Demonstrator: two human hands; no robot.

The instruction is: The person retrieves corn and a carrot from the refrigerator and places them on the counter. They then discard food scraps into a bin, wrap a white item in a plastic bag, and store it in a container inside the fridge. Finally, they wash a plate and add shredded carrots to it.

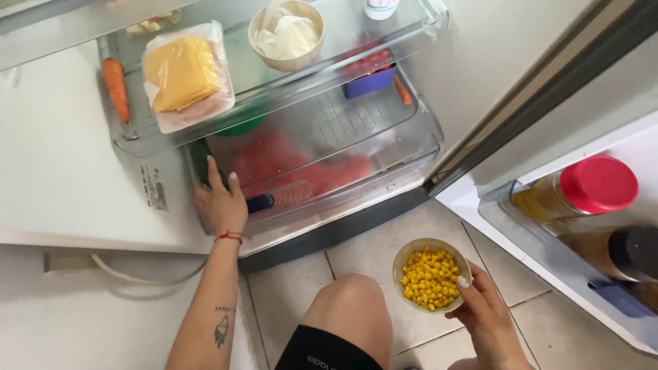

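The left hand (221, 201) is resting on the front edge of the clear crisper drawer (322, 171) at the bottom of the open fridge, its fingers (214, 171) lying close together and pointing up over the drawer's rim, the palm pressing flat against the clear plastic; it is gripping nothing else. The left forearm is stretching straight up from the lower edge of the view, wearing a red string bracelet (230, 237) at the wrist. The right hand (484, 312) is holding a small beige bowl of corn kernels (430, 275) low over the tiled floor (384, 240), just beside the person's bent knee (353, 294). Its fingers (468, 291) are curling around the bowl's right side from beneath, with one fingertip lying on the rim, so the bowl is sitting upright and level in the hand, well apart from the drawer and the left hand. The right wrist is bending inward, the arm coming in from the bottom right. Above the drawer, a glass shelf (404, 38) is carrying a wrapped pack of sliced yellow cheese (184, 74) and a beige bowl with white contents (286, 34). A carrot (116, 88) is lying at the shelf's left end. In the door rack on the right, a jar with a red lid (582, 188) is standing beside a dark-lidded jar (627, 255).
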